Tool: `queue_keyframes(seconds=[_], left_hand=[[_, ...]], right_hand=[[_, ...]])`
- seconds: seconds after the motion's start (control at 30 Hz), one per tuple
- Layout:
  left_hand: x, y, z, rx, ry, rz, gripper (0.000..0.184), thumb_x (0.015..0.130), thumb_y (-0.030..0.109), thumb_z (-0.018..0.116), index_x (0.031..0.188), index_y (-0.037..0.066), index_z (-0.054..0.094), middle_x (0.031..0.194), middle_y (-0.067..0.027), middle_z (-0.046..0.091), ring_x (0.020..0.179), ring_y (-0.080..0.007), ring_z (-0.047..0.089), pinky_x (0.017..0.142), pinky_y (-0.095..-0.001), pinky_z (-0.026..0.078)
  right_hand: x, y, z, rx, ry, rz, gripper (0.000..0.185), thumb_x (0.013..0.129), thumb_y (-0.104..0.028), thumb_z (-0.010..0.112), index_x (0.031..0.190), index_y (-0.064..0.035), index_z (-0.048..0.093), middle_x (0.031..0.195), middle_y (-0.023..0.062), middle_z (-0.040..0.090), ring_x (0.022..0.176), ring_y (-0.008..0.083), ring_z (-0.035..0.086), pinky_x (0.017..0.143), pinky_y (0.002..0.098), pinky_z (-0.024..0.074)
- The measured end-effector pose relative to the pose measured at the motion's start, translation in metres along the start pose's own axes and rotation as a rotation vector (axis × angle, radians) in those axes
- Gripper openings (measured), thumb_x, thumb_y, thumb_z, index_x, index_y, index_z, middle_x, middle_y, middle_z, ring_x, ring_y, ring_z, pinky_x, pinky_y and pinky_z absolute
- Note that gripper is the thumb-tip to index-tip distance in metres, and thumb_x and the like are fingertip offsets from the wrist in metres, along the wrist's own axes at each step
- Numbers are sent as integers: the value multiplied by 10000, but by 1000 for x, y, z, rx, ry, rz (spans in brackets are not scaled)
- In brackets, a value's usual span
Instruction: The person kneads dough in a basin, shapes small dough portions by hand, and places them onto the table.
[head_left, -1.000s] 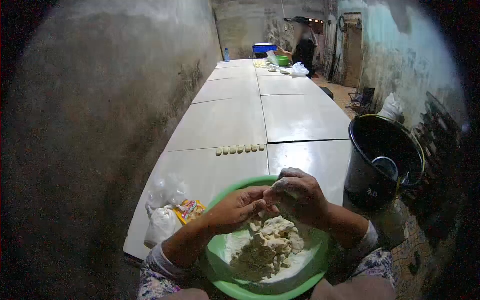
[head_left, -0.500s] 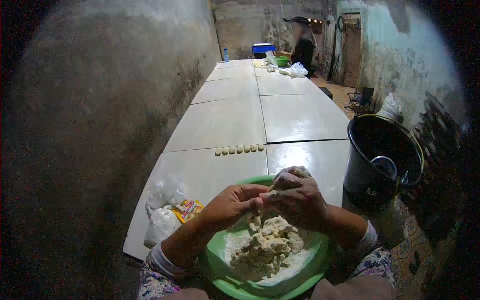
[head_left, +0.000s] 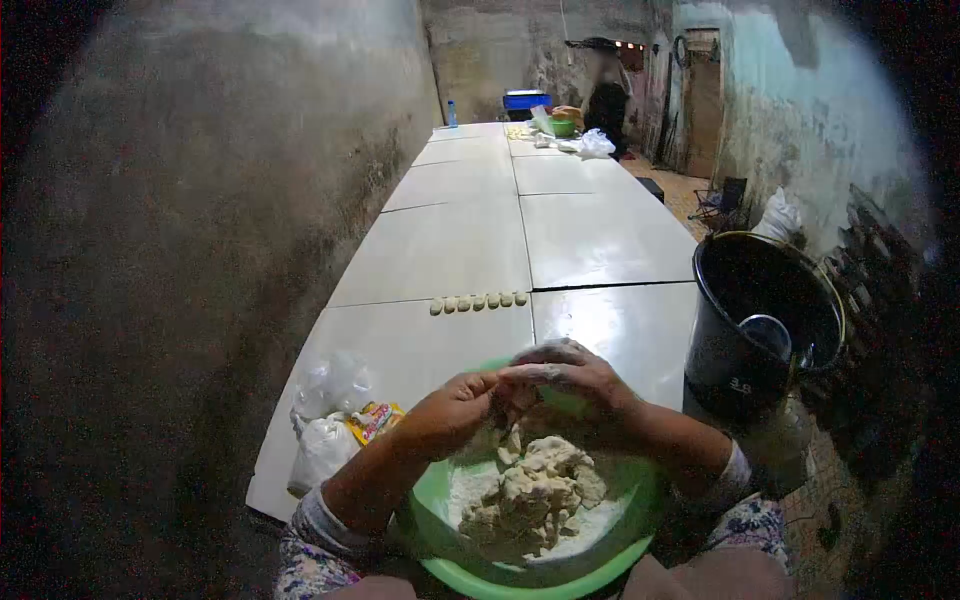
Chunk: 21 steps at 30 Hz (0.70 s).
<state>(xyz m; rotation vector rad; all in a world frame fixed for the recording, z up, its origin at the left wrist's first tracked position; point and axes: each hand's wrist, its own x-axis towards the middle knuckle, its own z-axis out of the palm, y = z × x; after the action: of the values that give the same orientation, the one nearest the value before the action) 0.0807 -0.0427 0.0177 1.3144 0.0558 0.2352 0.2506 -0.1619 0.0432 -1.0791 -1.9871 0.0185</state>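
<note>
pale dough (head_left: pixel 548 478) in green bowl (head_left: pixel 432 497) by the table (head_left: pixel 430 235)'s near edge; left hand (head_left: pixel 455 412) curled, right hand (head_left: pixel 578 378) arched, meeting above, any hold unclear: apparently hand-working, next calling for steady contact.

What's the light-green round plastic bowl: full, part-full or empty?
Part-full. The bowl holds a lumpy, cream dough mass and loose white powder, with bare wall showing beside them.

Left hand (head_left: pixel 455 412) kinda curled, floury right hand (head_left: pixel 583 378) arched against it over a green bowl (head_left: pixel 432 500) of lumpy dough (head_left: pixel 540 490), with seven little pieces (head_left: pixel 478 302) lined up on the white table (head_left: pixel 430 250), a black bucket (head_left: pixel 728 335) off right and a person (head_left: pixel 606 108) at the far end.
</note>
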Motion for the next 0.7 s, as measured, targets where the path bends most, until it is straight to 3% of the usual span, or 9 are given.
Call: queue_keyframes(seconds=[0.07,0.1,0.2,0.27,0.33,0.53,0.57,0.67,0.7], left_hand=[[0,0,-2,109,-16,5,327,947,253,474,1153,5,532,989,-53,631,907,-114,590,824,-259,479],[0,4,0,174,-25,-24,367,952,284,459,1172,-1,526,966,-35,617,846,-95,561,773,-250,469],[1,5,1,179,-53,-53,415,938,317,488,1194,-9,516,952,-30,605,819,-87,538,742,-244,459],[1,9,11,204,111,69,413,912,297,545,1187,-10,518,991,-50,613,880,-106,556,766,-257,463],[2,7,5,181,85,52,415,888,276,589,1182,-9,520,1040,-69,618,943,-122,566,806,-270,457],[-1,14,17,334,102,-17,354,905,255,567,1149,0,557,1012,-55,647,936,-121,577,843,-278,444],[0,18,19,330,109,-117,366,903,261,568,1157,-3,553,1045,-57,636,966,-124,567,869,-283,432],[0,9,10,380,70,-38,383,904,273,563,1168,-4,548,1092,-63,619,987,-127,556,894,-288,419],[3,7,8,248,-11,-7,400,910,272,552,1196,-8,530,1113,-66,606,1004,-130,548,912,-293,408]], right_hand=[[0,4,-4,12,-26,-59,490,680,-125,762,1142,-119,598,1016,113,600,939,275,566,816,362,444],[1,2,-2,-6,68,-69,297,679,-127,763,954,-100,654,913,84,615,847,245,583,754,356,447],[-3,3,-4,-55,71,-43,218,671,-125,763,836,-95,624,869,74,605,793,239,583,713,359,439],[-4,1,-2,-107,125,-76,208,673,-121,758,809,-91,603,858,72,600,778,245,583,703,362,438],[-4,-2,0,-158,178,-111,203,675,-117,752,783,-88,582,847,70,596,764,251,583,692,365,437],[0,-13,3,-349,236,-12,407,690,-124,738,1039,-60,539,852,93,589,783,290,577,714,401,446],[-2,-8,2,-327,213,-38,397,681,-141,751,1020,-58,561,846,94,585,765,278,574,714,398,448],[-7,-2,2,-279,27,-9,270,739,-197,664,953,-82,546,889,119,545,818,334,553,740,422,451],[-4,-6,0,-279,59,-25,207,744,-204,655,881,-89,550,820,92,530,737,315,550,672,420,459]])
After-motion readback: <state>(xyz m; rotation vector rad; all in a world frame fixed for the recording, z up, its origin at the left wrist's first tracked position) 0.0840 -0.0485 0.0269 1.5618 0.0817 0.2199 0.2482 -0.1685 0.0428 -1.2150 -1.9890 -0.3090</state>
